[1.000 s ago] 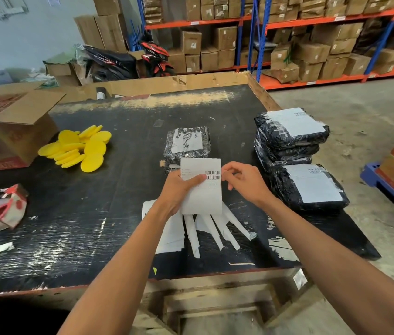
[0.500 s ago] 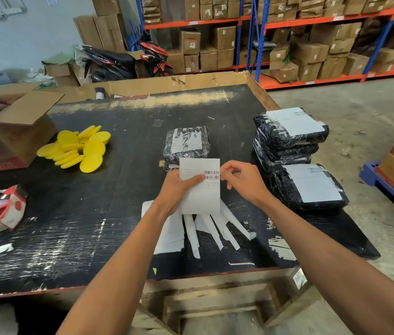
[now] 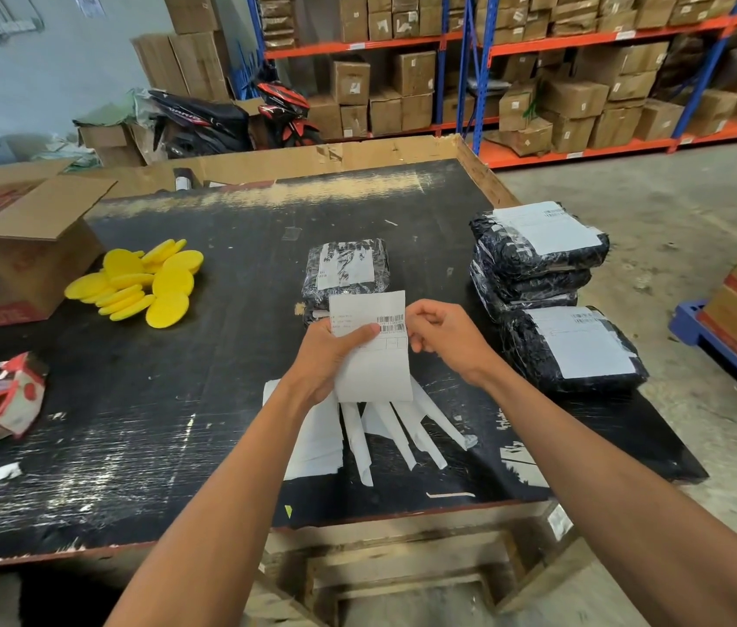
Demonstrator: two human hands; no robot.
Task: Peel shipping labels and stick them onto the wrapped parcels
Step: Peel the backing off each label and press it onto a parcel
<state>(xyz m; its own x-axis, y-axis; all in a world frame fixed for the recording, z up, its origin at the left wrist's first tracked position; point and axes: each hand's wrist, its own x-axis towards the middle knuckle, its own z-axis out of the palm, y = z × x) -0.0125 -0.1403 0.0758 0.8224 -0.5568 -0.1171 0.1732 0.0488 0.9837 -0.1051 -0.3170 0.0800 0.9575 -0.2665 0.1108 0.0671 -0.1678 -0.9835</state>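
I see the white rectangular shipping label (image 3: 371, 350) held upright above the black tabletop (image 3: 222, 400), just in front of a black plastic-wrapped parcel (image 3: 346, 271). The left hand (image 3: 330, 355) grips its left side, thumb curled across the front. The right hand (image 3: 443, 339) pinches its right edge with curled fingers. Peeled white backing strips (image 3: 385, 432) lie beneath. Labelled parcels (image 3: 538, 255) stack to the right, round yellow foam pads (image 3: 149, 282) to the left.

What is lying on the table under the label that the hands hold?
Below the label, white backing strips fan out on the black table, beside a larger white sheet. Their upper ends are covered by the label and the left hand.
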